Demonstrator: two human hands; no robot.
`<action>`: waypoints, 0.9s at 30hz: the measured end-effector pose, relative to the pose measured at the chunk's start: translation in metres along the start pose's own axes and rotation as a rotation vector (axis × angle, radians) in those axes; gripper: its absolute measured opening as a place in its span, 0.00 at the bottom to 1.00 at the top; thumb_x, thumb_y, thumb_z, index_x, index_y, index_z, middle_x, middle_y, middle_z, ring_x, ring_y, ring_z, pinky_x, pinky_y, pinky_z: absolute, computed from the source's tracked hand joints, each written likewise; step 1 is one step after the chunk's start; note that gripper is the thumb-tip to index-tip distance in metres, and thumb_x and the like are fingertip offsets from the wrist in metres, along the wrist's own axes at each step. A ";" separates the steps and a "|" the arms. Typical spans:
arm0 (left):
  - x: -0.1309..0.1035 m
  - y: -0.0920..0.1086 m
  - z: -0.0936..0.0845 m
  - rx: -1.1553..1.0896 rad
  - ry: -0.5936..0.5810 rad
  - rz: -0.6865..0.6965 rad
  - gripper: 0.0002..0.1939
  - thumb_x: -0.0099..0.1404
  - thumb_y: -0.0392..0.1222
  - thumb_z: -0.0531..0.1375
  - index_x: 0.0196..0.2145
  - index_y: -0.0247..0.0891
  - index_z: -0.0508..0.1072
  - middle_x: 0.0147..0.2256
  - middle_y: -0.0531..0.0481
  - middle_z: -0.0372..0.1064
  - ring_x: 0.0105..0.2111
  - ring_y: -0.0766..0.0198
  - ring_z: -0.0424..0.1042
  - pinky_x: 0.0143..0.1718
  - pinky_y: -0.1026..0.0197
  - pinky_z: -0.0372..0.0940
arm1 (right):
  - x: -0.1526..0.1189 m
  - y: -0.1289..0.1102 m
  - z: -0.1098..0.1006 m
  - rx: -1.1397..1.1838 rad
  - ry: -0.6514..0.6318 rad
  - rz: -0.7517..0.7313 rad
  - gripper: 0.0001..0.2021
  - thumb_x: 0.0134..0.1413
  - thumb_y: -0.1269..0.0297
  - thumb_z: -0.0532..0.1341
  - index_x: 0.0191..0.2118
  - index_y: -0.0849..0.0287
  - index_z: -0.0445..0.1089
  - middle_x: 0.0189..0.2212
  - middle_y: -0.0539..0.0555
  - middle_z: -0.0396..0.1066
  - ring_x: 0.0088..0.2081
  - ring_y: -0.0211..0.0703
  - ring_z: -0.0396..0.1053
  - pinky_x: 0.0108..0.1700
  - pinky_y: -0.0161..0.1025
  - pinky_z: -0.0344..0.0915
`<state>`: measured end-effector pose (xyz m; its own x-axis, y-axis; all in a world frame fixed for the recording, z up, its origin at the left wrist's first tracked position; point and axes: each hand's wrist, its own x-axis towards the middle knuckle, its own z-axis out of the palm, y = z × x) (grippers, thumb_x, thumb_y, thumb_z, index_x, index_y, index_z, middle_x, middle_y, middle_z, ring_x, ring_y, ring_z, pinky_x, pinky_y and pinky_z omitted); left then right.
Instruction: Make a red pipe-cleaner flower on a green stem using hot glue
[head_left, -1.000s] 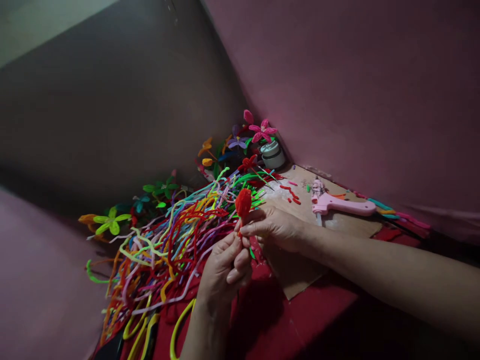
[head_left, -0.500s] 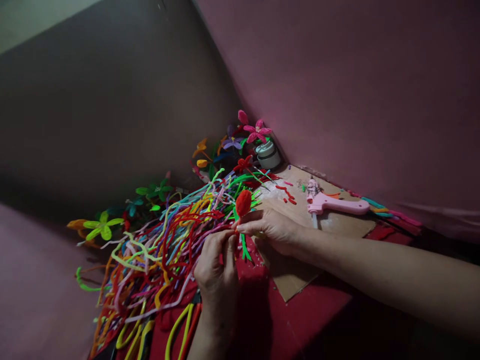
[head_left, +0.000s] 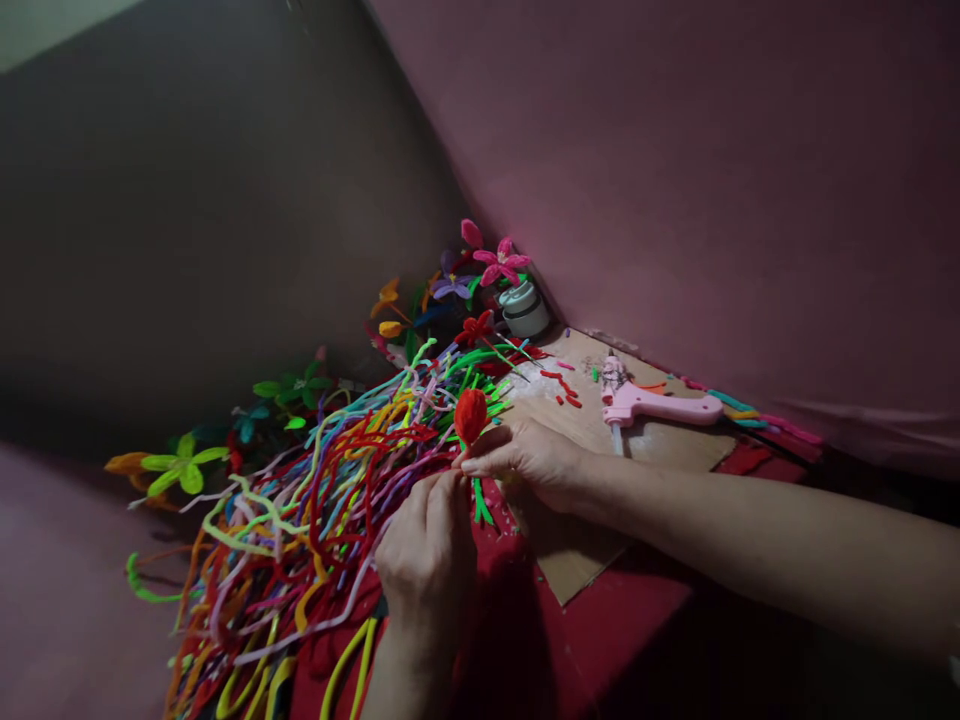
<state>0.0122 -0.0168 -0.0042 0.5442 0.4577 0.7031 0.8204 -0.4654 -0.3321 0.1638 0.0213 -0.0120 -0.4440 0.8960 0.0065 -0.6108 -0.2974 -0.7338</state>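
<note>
A red fuzzy flower bud (head_left: pixel 470 415), seemingly made of pipe cleaner, stands upright on a green stem between my hands. My right hand (head_left: pixel 536 460) pinches the stem just below the bud with thumb and forefinger. Just below and to the left, my left hand (head_left: pixel 426 545) has its fingertips closed on the same stem, close to the right fingertips. Green stem ends (head_left: pixel 482 505) hang beneath the hands. Exactly what each fingertip presses is partly hidden. A large heap of coloured pipe cleaners (head_left: pixel 300 540) lies directly left of my hands.
On the cardboard (head_left: pixel 679 450) to the right lies a pink glue gun (head_left: pixel 667 407), near red offcuts (head_left: pixel 566 388). A lidded jar (head_left: pixel 525 312) stands in the corner beside a pink flower (head_left: pixel 502 262). Yellow-handled tools (head_left: pixel 349 660) lie at the front. Walls rise behind.
The whole view has shifted, so everything appears slightly further left. The red bud has turned and tilts a little differently. Both hands keep their hold on the stem.
</note>
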 end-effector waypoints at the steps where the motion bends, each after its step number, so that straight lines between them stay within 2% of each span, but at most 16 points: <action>1: 0.000 0.000 -0.001 0.019 -0.009 0.007 0.08 0.59 0.33 0.59 0.38 0.34 0.70 0.33 0.47 0.73 0.31 0.64 0.71 0.31 0.65 0.61 | 0.000 0.000 0.000 0.001 0.009 0.011 0.06 0.29 0.74 0.68 0.20 0.65 0.71 0.20 0.49 0.69 0.25 0.33 0.63 0.33 0.34 0.57; 6: 0.002 0.005 -0.005 0.085 -0.096 0.006 0.07 0.60 0.32 0.57 0.38 0.35 0.70 0.32 0.48 0.72 0.28 0.63 0.69 0.29 0.64 0.58 | 0.000 0.001 0.000 -0.021 0.040 0.047 0.07 0.27 0.75 0.68 0.20 0.65 0.71 0.20 0.49 0.69 0.25 0.33 0.63 0.31 0.33 0.57; 9: 0.004 0.008 -0.003 0.062 -0.067 -0.027 0.04 0.60 0.34 0.57 0.34 0.35 0.70 0.28 0.49 0.71 0.25 0.64 0.68 0.26 0.64 0.57 | 0.000 0.002 0.000 -0.001 0.012 0.063 0.07 0.28 0.75 0.68 0.21 0.65 0.71 0.20 0.48 0.69 0.24 0.32 0.63 0.31 0.33 0.57; 11: 0.005 0.009 -0.002 -0.024 -0.029 -0.123 0.02 0.60 0.34 0.57 0.31 0.34 0.70 0.25 0.50 0.70 0.23 0.67 0.68 0.25 0.66 0.57 | -0.001 0.003 0.001 0.036 -0.021 0.076 0.06 0.30 0.75 0.67 0.21 0.65 0.70 0.20 0.48 0.68 0.24 0.33 0.64 0.31 0.33 0.57; 13: 0.004 0.008 -0.003 -0.141 -0.027 -0.290 0.03 0.60 0.34 0.56 0.29 0.35 0.69 0.23 0.52 0.69 0.21 0.69 0.67 0.25 0.68 0.58 | -0.002 0.001 0.002 0.056 -0.024 0.088 0.06 0.31 0.75 0.67 0.21 0.65 0.70 0.18 0.47 0.67 0.24 0.32 0.64 0.31 0.33 0.58; 16: 0.003 0.003 -0.006 -0.279 -0.092 -0.547 0.05 0.61 0.37 0.56 0.29 0.36 0.69 0.20 0.54 0.68 0.19 0.70 0.66 0.24 0.68 0.59 | -0.003 -0.002 0.004 0.044 0.029 0.068 0.05 0.33 0.78 0.66 0.20 0.65 0.69 0.17 0.47 0.66 0.22 0.31 0.62 0.29 0.32 0.57; 18: 0.003 0.000 -0.008 -0.315 -0.126 -0.628 0.08 0.63 0.39 0.54 0.27 0.37 0.69 0.19 0.55 0.67 0.19 0.70 0.66 0.24 0.68 0.59 | -0.004 -0.004 0.005 0.044 0.060 0.062 0.05 0.35 0.80 0.65 0.20 0.65 0.70 0.17 0.47 0.67 0.22 0.30 0.62 0.28 0.31 0.57; 20: 0.002 -0.001 -0.009 -0.308 -0.101 -0.583 0.11 0.64 0.40 0.53 0.25 0.37 0.68 0.20 0.54 0.67 0.20 0.69 0.66 0.25 0.67 0.59 | -0.003 -0.005 0.005 0.064 0.092 0.082 0.05 0.37 0.81 0.64 0.21 0.66 0.71 0.18 0.47 0.67 0.22 0.30 0.63 0.27 0.30 0.57; 23: 0.002 0.005 -0.005 -0.244 -0.048 -0.347 0.07 0.62 0.42 0.56 0.33 0.35 0.70 0.27 0.50 0.71 0.26 0.67 0.69 0.29 0.66 0.60 | -0.003 -0.006 0.006 0.135 0.143 0.121 0.06 0.40 0.82 0.63 0.22 0.65 0.70 0.18 0.47 0.68 0.21 0.30 0.64 0.25 0.31 0.58; 25: 0.001 0.011 -0.001 -0.096 -0.055 -0.196 0.12 0.62 0.42 0.57 0.40 0.33 0.69 0.31 0.46 0.72 0.27 0.65 0.70 0.29 0.65 0.60 | -0.002 -0.005 0.007 0.178 0.162 0.137 0.07 0.41 0.83 0.61 0.22 0.65 0.70 0.19 0.48 0.69 0.20 0.32 0.65 0.24 0.31 0.59; 27: -0.001 0.016 0.002 0.089 -0.077 -0.104 0.12 0.63 0.40 0.55 0.43 0.31 0.69 0.29 0.46 0.71 0.24 0.64 0.69 0.25 0.64 0.57 | -0.002 -0.005 0.008 0.194 0.177 0.152 0.07 0.41 0.83 0.60 0.23 0.65 0.70 0.18 0.49 0.69 0.19 0.32 0.64 0.24 0.32 0.59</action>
<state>0.0255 -0.0230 -0.0114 0.4642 0.5588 0.6872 0.8837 -0.3452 -0.3162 0.1630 0.0182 -0.0032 -0.4289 0.8750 -0.2245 -0.6675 -0.4745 -0.5738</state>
